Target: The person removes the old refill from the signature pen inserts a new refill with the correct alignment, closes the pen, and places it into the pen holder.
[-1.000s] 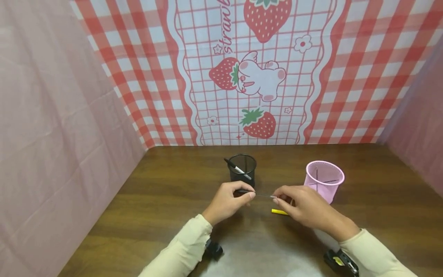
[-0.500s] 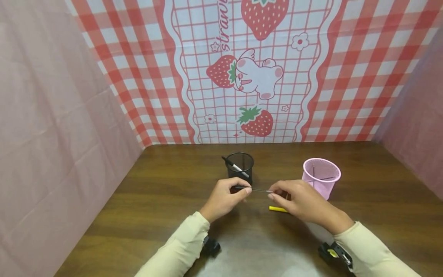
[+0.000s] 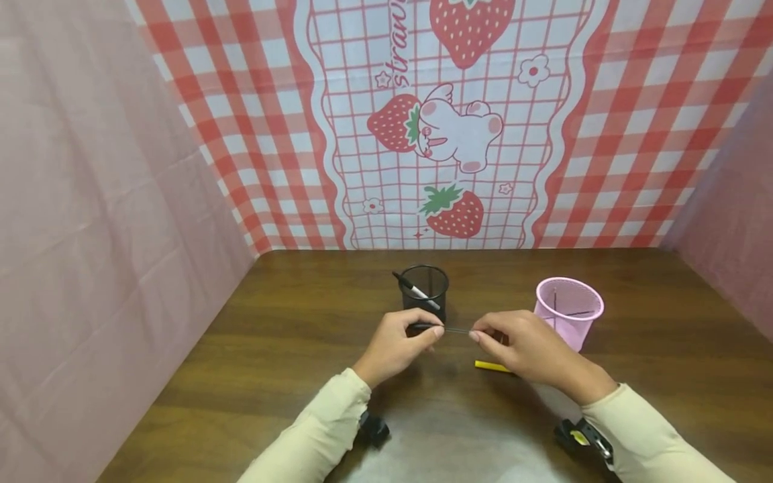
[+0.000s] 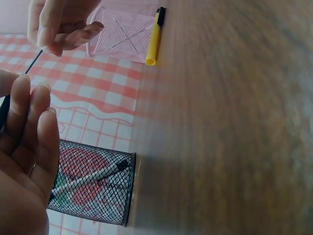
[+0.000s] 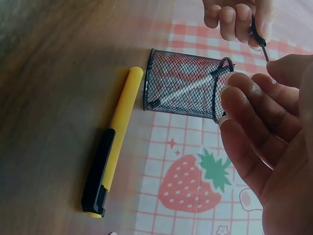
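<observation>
Step in hand, as judged: two-handed handling of a slim black rod point(image 5: 263, 45), thin at one end, held above the brown wood-grain worktop point(image 3: 302, 335). The left hand point(image 3: 392, 347) grips the thicker end; the right hand point(image 3: 531, 349) seemingly pinches the obscured thin end. The next move probably calls for steady, aligned grips.

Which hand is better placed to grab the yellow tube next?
Probably the right hand: in the head view it partly covers the yellow tube, while the left hand is farther off, near the black cup.
</observation>
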`<move>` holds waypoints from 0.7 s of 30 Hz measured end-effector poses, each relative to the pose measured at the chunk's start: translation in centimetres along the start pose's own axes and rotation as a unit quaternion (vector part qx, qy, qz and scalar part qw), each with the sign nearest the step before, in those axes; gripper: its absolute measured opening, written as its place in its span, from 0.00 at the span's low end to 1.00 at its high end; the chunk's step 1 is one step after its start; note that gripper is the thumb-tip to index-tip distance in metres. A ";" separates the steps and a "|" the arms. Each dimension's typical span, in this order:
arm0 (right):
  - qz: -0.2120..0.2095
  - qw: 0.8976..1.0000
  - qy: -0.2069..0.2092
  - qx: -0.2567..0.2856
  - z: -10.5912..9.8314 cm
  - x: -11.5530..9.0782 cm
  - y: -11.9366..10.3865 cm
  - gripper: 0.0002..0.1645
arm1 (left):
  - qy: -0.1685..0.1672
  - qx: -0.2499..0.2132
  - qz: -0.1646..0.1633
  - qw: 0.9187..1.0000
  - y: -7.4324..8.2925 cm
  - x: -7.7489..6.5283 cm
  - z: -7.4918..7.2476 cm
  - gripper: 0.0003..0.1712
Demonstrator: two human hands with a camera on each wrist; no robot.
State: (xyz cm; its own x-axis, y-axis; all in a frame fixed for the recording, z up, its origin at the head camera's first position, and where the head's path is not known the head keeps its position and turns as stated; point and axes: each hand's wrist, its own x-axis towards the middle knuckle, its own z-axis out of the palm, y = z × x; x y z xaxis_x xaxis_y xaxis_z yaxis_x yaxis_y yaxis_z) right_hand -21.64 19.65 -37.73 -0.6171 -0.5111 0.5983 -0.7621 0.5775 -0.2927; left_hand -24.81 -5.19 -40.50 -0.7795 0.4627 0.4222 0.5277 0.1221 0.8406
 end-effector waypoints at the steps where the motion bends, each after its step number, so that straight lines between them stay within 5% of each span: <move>1: -0.001 1.000 0.001 -0.001 0.0 0.0 0.0 0.07 | -0.001 0.000 0.001 1.000 0.0 0.0 0.0 0.12; 21: -0.003 1.000 -0.007 -0.003 0.4 0.4 -0.4 0.03 | -0.018 -0.009 0.004 1.000 0.3 0.1 0.5 0.10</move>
State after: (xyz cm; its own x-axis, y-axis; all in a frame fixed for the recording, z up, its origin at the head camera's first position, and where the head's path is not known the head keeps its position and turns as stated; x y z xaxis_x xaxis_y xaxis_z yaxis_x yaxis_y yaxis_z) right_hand -21.67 18.99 -37.72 -0.6154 -0.5229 0.5898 -0.7643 0.5788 -0.2844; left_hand -24.53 -4.67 -40.40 -0.7628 0.4952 0.4159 0.5270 0.1032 0.8436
